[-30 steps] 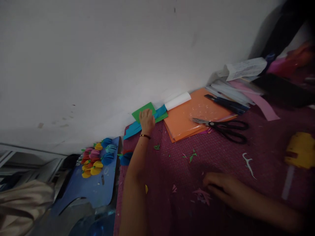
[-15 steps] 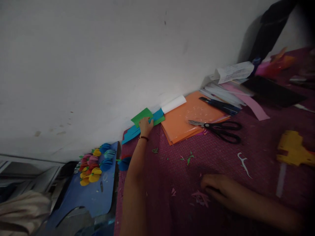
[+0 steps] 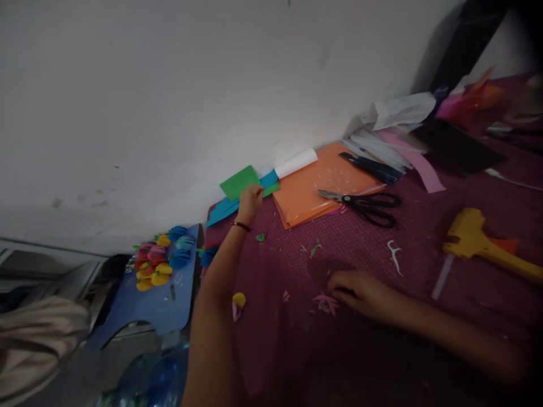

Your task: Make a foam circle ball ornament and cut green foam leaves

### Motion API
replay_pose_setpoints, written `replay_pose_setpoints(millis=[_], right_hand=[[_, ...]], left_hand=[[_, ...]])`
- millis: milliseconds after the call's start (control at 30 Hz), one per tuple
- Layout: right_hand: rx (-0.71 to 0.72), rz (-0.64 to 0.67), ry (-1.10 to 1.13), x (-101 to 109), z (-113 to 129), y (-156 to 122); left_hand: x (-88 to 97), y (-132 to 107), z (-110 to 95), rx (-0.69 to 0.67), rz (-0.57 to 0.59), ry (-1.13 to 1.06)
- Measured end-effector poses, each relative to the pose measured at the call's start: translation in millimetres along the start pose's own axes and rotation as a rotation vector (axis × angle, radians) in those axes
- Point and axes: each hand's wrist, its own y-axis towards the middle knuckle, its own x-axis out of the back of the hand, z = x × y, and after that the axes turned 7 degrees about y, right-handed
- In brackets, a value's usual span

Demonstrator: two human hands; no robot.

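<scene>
My left hand (image 3: 249,203), a dark bracelet at its wrist, is closed in front of a green paper sheet (image 3: 240,182). Its fingertips are hidden, so what they hold, if anything, does not show. Blue paper strips (image 3: 223,211) lie under and beside the green sheet. Low over the purple cloth (image 3: 292,271), my right hand (image 3: 351,287) has its fingers curled, and their inner side is out of sight. Pink paper scraps (image 3: 326,303) lie right beside it.
Black-handled scissors (image 3: 369,206) rest partly on orange sheets (image 3: 303,198). To the right are a white floss pick (image 3: 395,257) and a yellow glue gun (image 3: 469,234). Colourful paper balls (image 3: 156,257) cover part of a blue board (image 3: 148,305) at the left. A wall (image 3: 169,102) stands behind.
My left hand has come off the green and blue papers, its fingers now closed. The right hand stays low by the pink scraps. The whole view has shifted somewhat.
</scene>
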Motion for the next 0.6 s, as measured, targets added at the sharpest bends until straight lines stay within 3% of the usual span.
replay_pose_setpoints(millis=[100, 167, 333, 600], right_hand=[[0.019, 0.013, -0.044, 1, 2, 0], [0.031, 0.021, -0.069, 2, 3, 0], [0.048, 0.024, -0.092, 3, 3, 1], [0.068, 0.0, -0.142, 3, -3, 3]], left_hand=[[24.9, -23, 2, -0.021, 0.098, 0.001], [30.7, -44, 3, -0.06, 0.206, 0.006], [14.6, -91, 5, -0.154, 0.445, 0.02], [1.7, -114, 9, -0.154, 0.453, 0.008]])
